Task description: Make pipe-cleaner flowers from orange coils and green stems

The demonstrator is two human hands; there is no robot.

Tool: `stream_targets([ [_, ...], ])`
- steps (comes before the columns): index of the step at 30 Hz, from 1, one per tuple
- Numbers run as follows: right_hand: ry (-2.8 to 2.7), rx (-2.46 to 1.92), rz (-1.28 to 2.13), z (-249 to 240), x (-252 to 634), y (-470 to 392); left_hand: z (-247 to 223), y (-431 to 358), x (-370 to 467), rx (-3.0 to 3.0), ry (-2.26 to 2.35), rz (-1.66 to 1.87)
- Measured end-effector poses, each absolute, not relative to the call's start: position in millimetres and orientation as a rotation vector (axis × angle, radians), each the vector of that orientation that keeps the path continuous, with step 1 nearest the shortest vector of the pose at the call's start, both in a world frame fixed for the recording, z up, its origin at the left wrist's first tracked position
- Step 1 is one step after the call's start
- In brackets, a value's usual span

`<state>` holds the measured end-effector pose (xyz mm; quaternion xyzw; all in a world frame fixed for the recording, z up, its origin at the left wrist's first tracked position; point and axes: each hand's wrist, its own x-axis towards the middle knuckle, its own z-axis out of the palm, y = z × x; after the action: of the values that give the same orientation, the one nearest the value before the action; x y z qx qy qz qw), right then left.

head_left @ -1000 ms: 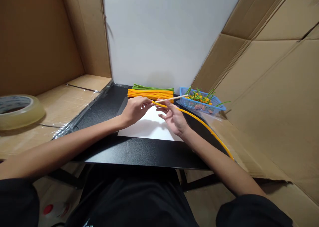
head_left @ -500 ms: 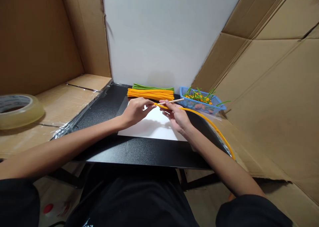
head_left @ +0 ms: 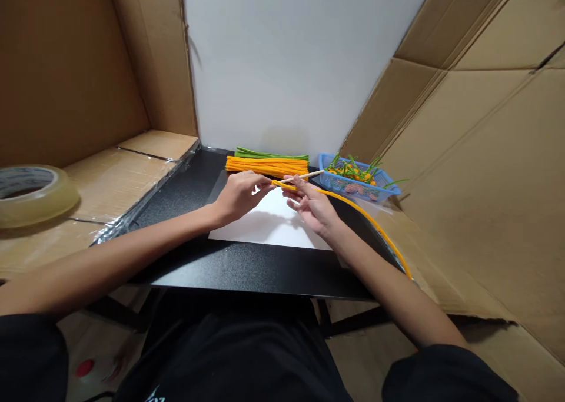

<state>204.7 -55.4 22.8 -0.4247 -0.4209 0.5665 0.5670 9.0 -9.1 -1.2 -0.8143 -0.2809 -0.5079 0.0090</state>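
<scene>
Black table: left hand pinches yellow strand; right hand holds stick, now steeper.

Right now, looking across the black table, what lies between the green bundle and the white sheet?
The orange bundle lies between the green bundle and white sheet, as the head view shows.

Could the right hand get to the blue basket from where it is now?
Probably yes: the blue basket stands just beyond the right hand, and no barrier shows between them, though that hand is busy with the pale stick and yellow strand.
</scene>
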Motion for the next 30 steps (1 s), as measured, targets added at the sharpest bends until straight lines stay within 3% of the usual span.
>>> stream_targets([
  [13,-0.989,-1.008,1.399,11.8,195.1,-59.1,-3.6,-16.1,11.2,-2.567,-0.722,-1.418],
  [19,-1.149,-0.963,1.206,14.0,194.3,-58.9,-2.5,-20.5,17.7,-2.648,-0.963,-1.684],
  [24,-1.259,-0.951,1.067,12.6,197.5,-54.8,10.3,-24.6,18.4,-3.093,-1.203,-1.875],
  [30,-1.342,-0.959,1.132,21.9,204.9,-52.0,22.9,-18.5,17.4,-3.488,-1.458,-1.937],
])
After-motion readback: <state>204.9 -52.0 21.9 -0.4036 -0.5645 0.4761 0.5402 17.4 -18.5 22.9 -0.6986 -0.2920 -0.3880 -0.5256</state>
